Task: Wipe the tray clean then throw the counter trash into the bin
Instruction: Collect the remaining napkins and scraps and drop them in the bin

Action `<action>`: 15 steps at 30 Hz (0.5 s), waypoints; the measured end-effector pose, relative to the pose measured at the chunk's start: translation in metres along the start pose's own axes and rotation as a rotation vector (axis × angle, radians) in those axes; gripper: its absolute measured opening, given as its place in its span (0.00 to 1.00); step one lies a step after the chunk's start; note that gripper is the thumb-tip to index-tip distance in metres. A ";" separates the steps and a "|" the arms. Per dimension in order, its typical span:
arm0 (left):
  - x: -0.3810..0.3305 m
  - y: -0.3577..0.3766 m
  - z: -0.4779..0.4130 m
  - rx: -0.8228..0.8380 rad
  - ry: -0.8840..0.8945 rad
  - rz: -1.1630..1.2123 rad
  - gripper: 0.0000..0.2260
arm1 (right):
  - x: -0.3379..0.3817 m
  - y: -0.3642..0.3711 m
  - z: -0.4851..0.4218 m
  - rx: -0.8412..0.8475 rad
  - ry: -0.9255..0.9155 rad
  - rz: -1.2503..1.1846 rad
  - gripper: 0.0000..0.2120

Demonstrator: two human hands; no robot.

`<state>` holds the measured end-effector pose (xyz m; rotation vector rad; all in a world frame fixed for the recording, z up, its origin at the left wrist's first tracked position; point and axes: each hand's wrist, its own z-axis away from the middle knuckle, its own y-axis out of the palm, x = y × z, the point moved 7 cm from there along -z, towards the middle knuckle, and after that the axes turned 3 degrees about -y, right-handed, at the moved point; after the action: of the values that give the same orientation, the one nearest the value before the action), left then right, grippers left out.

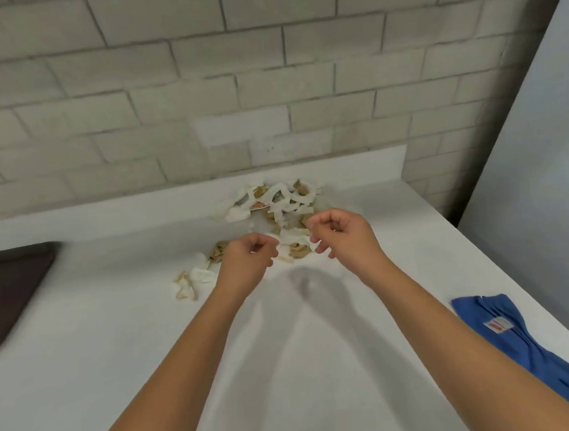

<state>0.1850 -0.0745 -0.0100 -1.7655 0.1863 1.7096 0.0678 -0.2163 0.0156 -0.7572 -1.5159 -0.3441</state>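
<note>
Head view, looking down at a white worktop [116,350] set against a pale brick wall [162,88].

Trash [276,198]: a heap of torn white and tan paper scraps lies on the worktop near the back edge, right of centre, close to the low white upstand [103,210]. A few loose scraps [192,281] lie apart from the heap, nearer and to its left.

Tray [4,291]: dark brown, flat on the worktop at the far left, partly cut off by the picture's edge, well apart from the trash.

Cloth [514,343]: blue, crumpled, lying at the right edge of the worktop, with a small white and red label [497,325] on it. No hand touches it.

Left hand [246,263]: reached forward over the near edge of the scraps, back of the hand up. Its fingers [265,248] are curled inward; whether they enclose a scrap cannot be told, as the palm side is hidden.

Right hand [343,234]: beside the left, close but not touching it, above the near side of the heap. Thumb and forefinger are bent toward each other and the remaining fingers [324,249] hang loosely downward. The picture is blurred here, so whether anything is pinched cannot be told.

Both forearms are bare and cast a shadow on the worktop below the hands. A plain grey panel [546,158] stands upright along the right side.
</note>
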 end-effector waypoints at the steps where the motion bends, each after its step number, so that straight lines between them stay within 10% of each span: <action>1: 0.005 -0.009 -0.018 -0.010 -0.008 -0.014 0.06 | 0.000 0.010 -0.020 -0.005 -0.006 0.027 0.04; 15: 0.064 -0.036 -0.204 0.125 0.082 -0.815 0.13 | -0.019 0.116 -0.215 0.166 -0.180 1.012 0.15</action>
<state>0.3835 -0.1356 -0.0726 -1.5118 -0.3458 1.0107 0.3056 -0.2722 -0.0057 -1.3261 -1.1227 0.6107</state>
